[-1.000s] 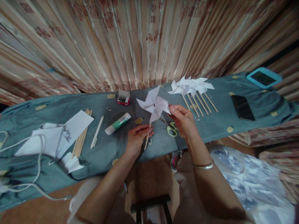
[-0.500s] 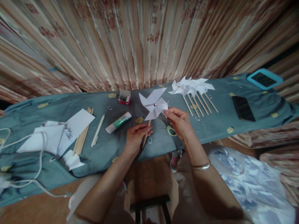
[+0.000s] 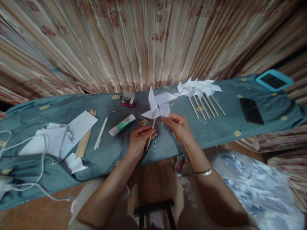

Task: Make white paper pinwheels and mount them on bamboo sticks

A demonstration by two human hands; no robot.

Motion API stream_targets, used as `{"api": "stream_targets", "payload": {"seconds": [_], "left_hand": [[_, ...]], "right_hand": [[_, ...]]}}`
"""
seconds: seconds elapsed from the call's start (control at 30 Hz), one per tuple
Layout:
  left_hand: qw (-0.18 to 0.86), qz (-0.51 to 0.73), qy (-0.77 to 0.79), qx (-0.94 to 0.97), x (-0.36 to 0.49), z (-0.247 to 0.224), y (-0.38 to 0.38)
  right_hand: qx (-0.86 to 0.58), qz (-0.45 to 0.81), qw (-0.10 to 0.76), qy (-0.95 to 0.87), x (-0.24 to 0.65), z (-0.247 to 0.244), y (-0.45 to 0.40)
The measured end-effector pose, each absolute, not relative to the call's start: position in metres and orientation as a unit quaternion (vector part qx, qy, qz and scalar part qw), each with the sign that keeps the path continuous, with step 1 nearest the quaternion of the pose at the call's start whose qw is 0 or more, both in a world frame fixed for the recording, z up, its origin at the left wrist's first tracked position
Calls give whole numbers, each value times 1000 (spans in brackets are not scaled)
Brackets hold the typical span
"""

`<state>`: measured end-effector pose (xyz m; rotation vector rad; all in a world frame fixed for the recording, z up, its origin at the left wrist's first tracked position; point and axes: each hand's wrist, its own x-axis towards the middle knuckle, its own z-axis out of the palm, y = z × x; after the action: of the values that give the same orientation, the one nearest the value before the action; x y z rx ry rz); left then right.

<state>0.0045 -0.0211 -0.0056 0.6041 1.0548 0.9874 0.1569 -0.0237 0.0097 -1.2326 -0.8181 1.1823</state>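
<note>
Head view. Left hand (image 3: 141, 139): forearm reaching up from lower left, fingers and thumb pinched on the stick of a white paper pinwheel (image 3: 158, 106), held above the cloth-covered table (image 3: 216, 134). Right hand (image 3: 177, 126): forearm angled in from lower right, thumb and fingers together at the pinwheel's lower right blade; whether gripping it, cannot tell.

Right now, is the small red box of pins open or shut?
Open: the red box has its flap raised at the back, and shiny metal pieces show inside.
</note>
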Motion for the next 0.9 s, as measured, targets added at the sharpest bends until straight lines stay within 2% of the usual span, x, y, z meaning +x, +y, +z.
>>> {"api": "stream_targets", "payload": {"seconds": [0.27, 0.9], "left_hand": [[707, 438, 484, 272, 5, -6, -21], [708, 435, 482, 277, 6, -8, -23]], "right_hand": [[-521, 497, 620, -312, 163, 12, -25], [-506, 530, 592, -337, 149, 12, -27]]}}
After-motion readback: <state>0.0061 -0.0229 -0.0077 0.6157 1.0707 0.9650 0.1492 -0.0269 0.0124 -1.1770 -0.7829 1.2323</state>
